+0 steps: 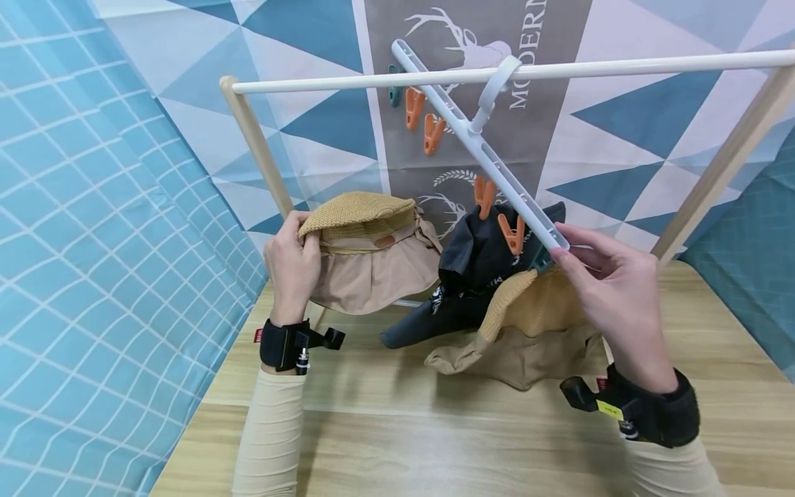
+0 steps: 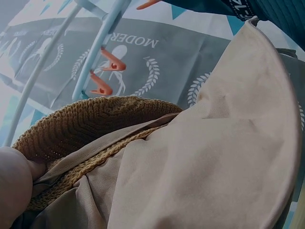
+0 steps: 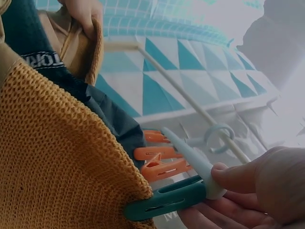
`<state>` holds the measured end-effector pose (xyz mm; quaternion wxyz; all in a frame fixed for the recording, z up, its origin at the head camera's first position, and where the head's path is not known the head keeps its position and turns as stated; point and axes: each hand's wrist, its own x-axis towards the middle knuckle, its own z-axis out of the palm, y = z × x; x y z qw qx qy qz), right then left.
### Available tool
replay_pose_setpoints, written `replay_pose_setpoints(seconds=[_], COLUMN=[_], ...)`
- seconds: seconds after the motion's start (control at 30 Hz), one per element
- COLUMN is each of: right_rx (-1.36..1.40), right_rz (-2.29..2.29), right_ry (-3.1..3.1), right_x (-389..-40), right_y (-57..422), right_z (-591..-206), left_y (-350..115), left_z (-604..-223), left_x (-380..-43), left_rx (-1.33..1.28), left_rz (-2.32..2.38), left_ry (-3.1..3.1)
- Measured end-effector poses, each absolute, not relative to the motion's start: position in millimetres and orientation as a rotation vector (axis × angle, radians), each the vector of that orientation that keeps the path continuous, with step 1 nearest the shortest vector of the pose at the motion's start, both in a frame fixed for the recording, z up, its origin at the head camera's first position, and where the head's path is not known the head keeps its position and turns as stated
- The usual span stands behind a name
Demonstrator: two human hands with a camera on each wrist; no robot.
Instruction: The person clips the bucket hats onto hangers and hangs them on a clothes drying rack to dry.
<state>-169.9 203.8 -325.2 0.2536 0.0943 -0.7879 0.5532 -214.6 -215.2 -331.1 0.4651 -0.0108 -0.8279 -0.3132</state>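
Observation:
My left hand (image 1: 293, 266) grips the edge of a sun hat (image 1: 379, 273) with a tan woven crown and a beige cloth brim, held left of the hanger. In the left wrist view its brim (image 2: 214, 157) spreads across the front. Thumb and fingers of my right hand (image 1: 621, 293) pinch the near end of a pale blue clip hanger (image 1: 506, 179), hooked over a white rail. A green clip (image 3: 167, 200) beside that hand bites the woven edge of a second sun hat (image 1: 537, 355). Between the two hats hangs a black hat (image 1: 468, 276) with white lettering, below orange clips (image 1: 511, 235).
The white rail (image 1: 373, 80) runs across on wooden posts (image 1: 257, 141). Two more orange clips (image 1: 433, 133) and a green clip (image 1: 395, 86) dangle at the hanger's far end. A wooden table (image 1: 435, 442) lies below, with patterned cloth behind.

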Motion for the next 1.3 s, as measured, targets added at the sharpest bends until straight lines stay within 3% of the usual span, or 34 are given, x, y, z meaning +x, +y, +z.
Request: replay_pose_setpoints(seconds=[0.4,0.77,1.1,1.3], right_rx=[0.309,0.3,0.563,0.5], right_rz=[1.519,1.565,1.742,1.521], right_ry=[-2.127,-2.114,-1.948,-2.102], right_x=[-173,-175,-183,-189], right_y=[189,191,215,232], right_z=[-324,-326,-318,-311], left_y=[-223,-209,-202,-201], left_z=[-326,-308,-315,-318], left_x=[-212,-240,-260,-266], left_rx=[-0.009,-0.066,-0.088,-0.107], left_rz=[-0.748,-0.765,-0.793,-0.8], left_ry=[-2.036,-2.053,-2.067,-2.061])
